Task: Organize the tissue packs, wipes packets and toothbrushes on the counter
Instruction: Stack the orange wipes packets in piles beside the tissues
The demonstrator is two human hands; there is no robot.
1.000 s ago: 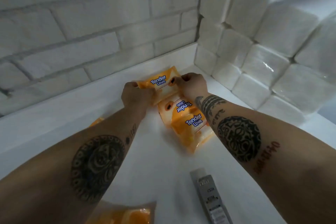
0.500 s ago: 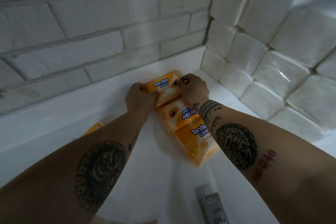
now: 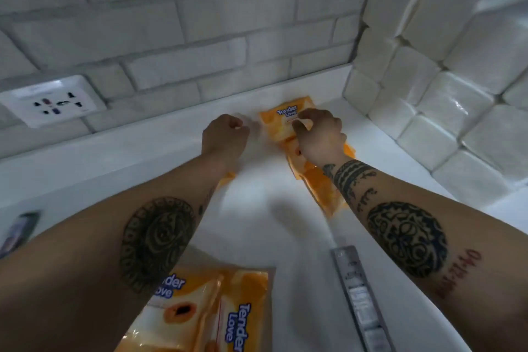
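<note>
An orange Tender Love wipes packet (image 3: 285,114) lies flat at the back of the white counter (image 3: 274,226), heading a short row of orange packets (image 3: 323,188) that runs toward me under my right forearm. My right hand (image 3: 318,134) rests on that far packet, its fingertips pinching the top near the label. My left hand (image 3: 224,137) is curled into a fist just left of the packet, apart from it and holding nothing. Two more orange packets (image 3: 217,314) lie side by side at the near edge. A toothbrush in grey packaging (image 3: 358,294) lies lengthwise on the right.
White tissue packs (image 3: 445,111) are stacked high along the right side. A white brick wall (image 3: 185,37) backs the counter, with a socket plate (image 3: 54,101) at left. A dark phone-like object (image 3: 17,230) lies at the far left. An orange corner (image 3: 227,177) peeks from under my left forearm.
My left hand has let go of the far packet and drawn left into a fist. The right hand stays on the packet. The view has shifted, showing near packets and the socket.
</note>
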